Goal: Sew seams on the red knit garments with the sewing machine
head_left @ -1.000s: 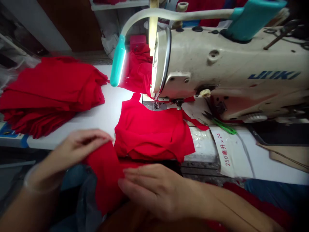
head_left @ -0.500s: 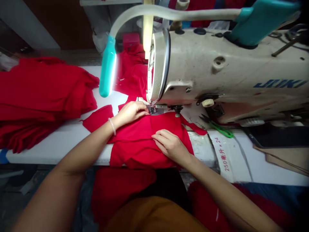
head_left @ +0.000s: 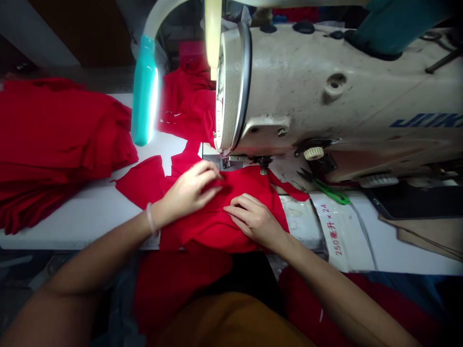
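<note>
A piece of red fabric [head_left: 213, 224] lies on the white table in front of the presser foot [head_left: 227, 163] of a cream sewing machine [head_left: 325, 96]. My left hand [head_left: 190, 190] rests on the fabric just before the foot, fingers curled and pinching the cloth. My right hand [head_left: 251, 217] lies beside it to the right, fingers bent and pressing down on a fold of the same fabric. A thin bangle circles my left wrist.
A stack of red fabric pieces [head_left: 58, 140] lies at the left of the table [head_left: 83, 217]. A teal lamp [head_left: 143, 91] hangs lit by the machine head. Green-handled snips [head_left: 327, 189] lie right of the needle. More red cloth [head_left: 188, 103] sits behind the machine.
Both hands came up from my lap with red fabric to the machine's foot. In the last half second my left hand drew back slightly from the foot; the view shifted closer.
</note>
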`<action>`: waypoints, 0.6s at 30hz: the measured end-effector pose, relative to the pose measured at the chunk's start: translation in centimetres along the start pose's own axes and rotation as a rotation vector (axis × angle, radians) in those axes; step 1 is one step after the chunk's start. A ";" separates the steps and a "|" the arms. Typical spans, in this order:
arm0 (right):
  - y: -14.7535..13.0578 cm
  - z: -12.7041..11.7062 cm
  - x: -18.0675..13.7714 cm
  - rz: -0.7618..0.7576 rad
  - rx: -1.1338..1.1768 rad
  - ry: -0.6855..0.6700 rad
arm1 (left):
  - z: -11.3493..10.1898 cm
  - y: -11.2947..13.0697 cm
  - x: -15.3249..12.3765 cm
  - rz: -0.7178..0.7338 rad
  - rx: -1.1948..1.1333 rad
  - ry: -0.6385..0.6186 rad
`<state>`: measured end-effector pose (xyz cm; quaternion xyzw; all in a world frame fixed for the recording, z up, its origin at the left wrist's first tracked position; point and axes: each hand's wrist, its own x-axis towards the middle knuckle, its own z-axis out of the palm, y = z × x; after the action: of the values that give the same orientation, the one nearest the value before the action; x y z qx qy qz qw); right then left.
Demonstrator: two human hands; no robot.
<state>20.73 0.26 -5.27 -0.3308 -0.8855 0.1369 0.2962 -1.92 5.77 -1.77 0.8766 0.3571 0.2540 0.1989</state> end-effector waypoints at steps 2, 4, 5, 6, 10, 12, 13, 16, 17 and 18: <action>0.2 -0.2 -0.2 0.007 0.050 -0.003 | 0.7 1.5 -2.4 0.030 -0.047 -0.101; 0.4 -0.5 -0.4 0.008 0.117 -0.009 | 1.4 2.0 -4.3 0.037 0.004 -0.143; 0.6 -0.6 -0.5 0.005 0.145 -0.010 | 1.7 1.9 -4.9 0.038 0.031 -0.144; 0.7 -0.6 -0.6 0.003 0.165 -0.012 | 1.9 1.7 -5.3 0.044 0.045 -0.142; 0.8 -0.7 -0.9 0.011 0.188 -0.023 | 1.7 0.6 -5.3 0.093 0.055 -0.182; 0.7 -0.7 -1.0 0.056 0.137 -0.028 | 1.4 0.4 -4.9 0.095 0.064 -0.219; 0.7 -0.8 -1.1 0.095 0.080 -0.035 | 1.2 0.3 -4.7 0.092 0.063 -0.236; 0.7 -1.2 -1.0 0.209 -0.150 -0.114 | 0.7 0.0 -4.0 0.089 0.050 -0.286; 0.9 -1.3 -0.7 0.230 -0.209 -0.164 | 0.6 -0.2 -3.7 0.088 0.048 -0.300; 1.1 -1.5 -0.4 0.244 -0.250 -0.217 | 0.5 -0.5 -3.3 0.085 0.047 -0.314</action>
<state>22.48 0.88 -4.77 -0.4533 -0.8756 0.0957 0.1366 -3.94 3.61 -3.40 0.9243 0.2900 0.1136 0.2207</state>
